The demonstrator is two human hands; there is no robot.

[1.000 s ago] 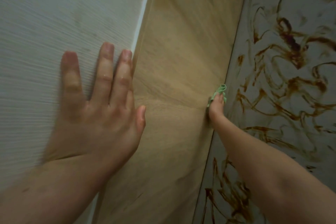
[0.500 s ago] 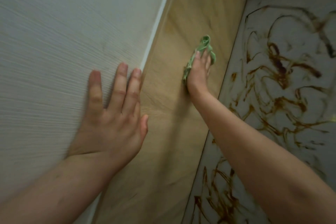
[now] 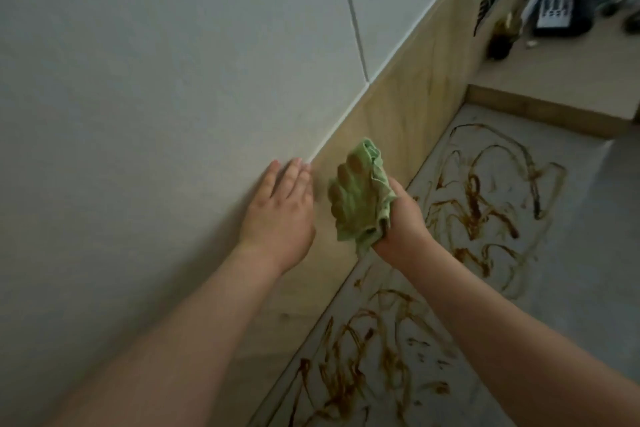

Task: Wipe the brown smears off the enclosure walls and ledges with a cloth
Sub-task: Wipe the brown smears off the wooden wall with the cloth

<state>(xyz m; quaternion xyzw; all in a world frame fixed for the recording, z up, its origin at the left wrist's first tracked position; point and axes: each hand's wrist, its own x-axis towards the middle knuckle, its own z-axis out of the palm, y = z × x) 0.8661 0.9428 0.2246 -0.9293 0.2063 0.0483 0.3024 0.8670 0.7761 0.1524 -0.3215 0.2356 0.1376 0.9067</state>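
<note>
Green cloth [image 3: 360, 198] is bunched up in the right hand [image 3: 403, 222], mid-frame, in front of the wooden panel [image 3: 408, 107]; can't tell if it touches the wood. It has brown stains on its folds. The right hand grips it from the right side. Its fingers are wrapped in the fabric and mostly hidden, with only their outline showing through.

Left hand [image 3: 280, 208] is just left of the cloth, palm flat on the white wall [image 3: 173, 80], fingers straight and close together, tips at the seam above the panel.

Brown smears [image 3: 485, 204] loop over the grey surface [image 3: 588, 253] right of the panel, near to far.

Far right is a wooden ledge [image 3: 554, 69] carrying a dark keypad device [image 3: 557, 14] and a dark bottle [image 3: 502, 35], both blurry.
</note>
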